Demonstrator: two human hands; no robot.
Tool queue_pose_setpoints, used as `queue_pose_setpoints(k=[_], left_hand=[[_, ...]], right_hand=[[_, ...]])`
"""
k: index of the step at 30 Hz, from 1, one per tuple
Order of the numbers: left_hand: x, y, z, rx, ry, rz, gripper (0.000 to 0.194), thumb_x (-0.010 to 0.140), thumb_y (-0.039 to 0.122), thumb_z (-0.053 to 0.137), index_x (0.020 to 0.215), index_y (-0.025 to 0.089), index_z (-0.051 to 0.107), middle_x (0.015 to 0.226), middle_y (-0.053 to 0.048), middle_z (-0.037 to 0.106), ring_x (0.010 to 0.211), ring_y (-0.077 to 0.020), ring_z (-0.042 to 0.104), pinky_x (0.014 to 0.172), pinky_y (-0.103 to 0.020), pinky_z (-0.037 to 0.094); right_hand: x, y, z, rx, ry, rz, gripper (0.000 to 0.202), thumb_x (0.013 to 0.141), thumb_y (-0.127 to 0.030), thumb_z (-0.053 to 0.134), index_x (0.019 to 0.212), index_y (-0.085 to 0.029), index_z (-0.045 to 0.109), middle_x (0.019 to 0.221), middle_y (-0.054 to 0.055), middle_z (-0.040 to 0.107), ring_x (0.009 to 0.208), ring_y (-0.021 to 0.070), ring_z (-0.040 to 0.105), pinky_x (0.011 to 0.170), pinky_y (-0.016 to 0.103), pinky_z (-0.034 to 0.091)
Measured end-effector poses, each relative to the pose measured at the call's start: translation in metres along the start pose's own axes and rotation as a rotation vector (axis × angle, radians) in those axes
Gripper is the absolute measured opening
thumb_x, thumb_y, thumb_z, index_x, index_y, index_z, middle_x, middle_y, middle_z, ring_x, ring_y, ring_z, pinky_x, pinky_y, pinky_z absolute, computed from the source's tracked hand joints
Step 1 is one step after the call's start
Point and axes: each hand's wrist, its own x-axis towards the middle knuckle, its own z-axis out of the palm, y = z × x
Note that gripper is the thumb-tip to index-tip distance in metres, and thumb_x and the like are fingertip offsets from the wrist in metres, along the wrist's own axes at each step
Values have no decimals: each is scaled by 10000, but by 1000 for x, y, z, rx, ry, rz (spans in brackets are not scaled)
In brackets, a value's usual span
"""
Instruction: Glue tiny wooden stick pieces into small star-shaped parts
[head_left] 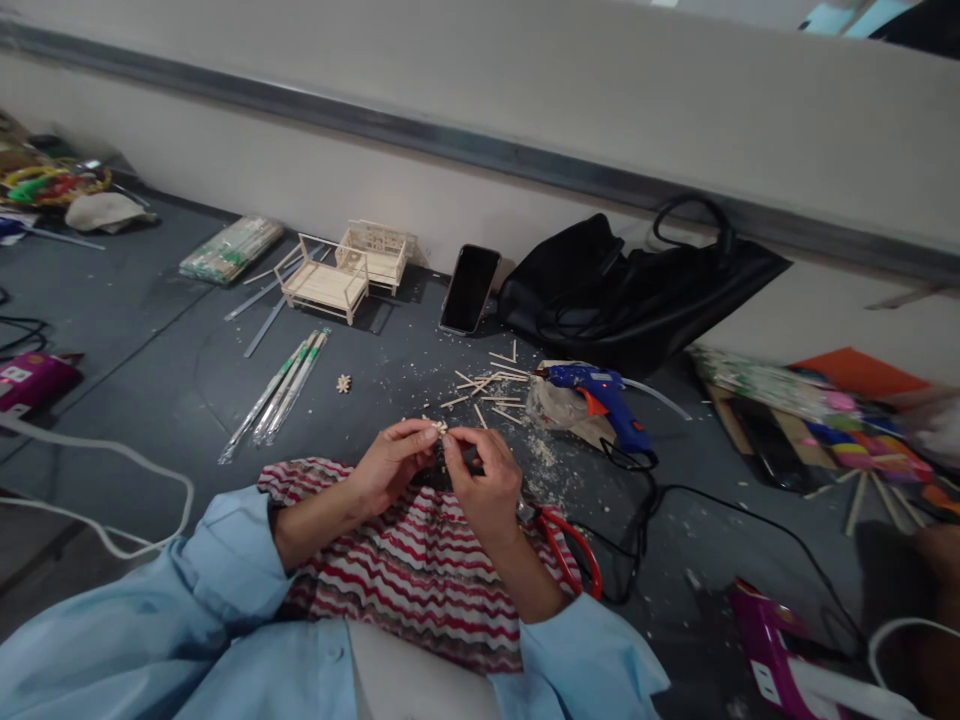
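Note:
Between the fingertips of my left hand (391,468) and my right hand (487,482) is a small pale wooden flower-shaped piece (440,428). Both hands pinch it above the near edge of the dark table. A similar wooden flower (343,383) lies flat a little beyond my left hand. Thin wooden sticks (480,383) and pale shavings are scattered past my right hand. A blue glue gun (600,390) lies on its side to the right of them. Red-handled scissors (574,550) rest by my right wrist, their blades mostly hidden.
Two miniature wooden benches (326,290) stand near the wall, beside a phone (469,288) and a black bag (600,290). Wrapped stick packs (289,385) lie at left. A black cord (720,495) crosses the right side. A striped cloth (420,570) covers my lap.

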Motion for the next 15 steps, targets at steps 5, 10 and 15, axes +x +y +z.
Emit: queue_pose_setpoints(k=[5, 10, 15], left_hand=[[-1, 1, 2, 13, -14, -3, 245, 598, 243, 898, 796, 171, 772, 727, -4, 703, 655, -97, 588, 670, -242, 440], [-1, 2, 3, 34, -4, 1, 248, 584, 238, 903, 780, 163, 771, 714, -2, 704, 642, -90, 585, 656, -234, 437], [-1, 2, 3, 54, -2, 28, 237, 584, 236, 902, 765, 162, 767, 720, -3, 711, 652, -90, 588, 660, -231, 439]], right_hand=[[0, 1, 0, 13, -5, 1, 63, 907, -216, 603, 861, -212, 646, 790, 16, 699, 748, 158, 648, 653, 275, 495], [0, 0, 0, 23, -1, 0, 74, 894, -199, 604, 829, -210, 636, 766, 10, 688, 729, 153, 636, 659, 275, 492], [1, -2, 0, 20, -14, 28, 87, 884, -209, 598, 808, -215, 642, 751, 7, 687, 703, 152, 630, 646, 273, 494]])
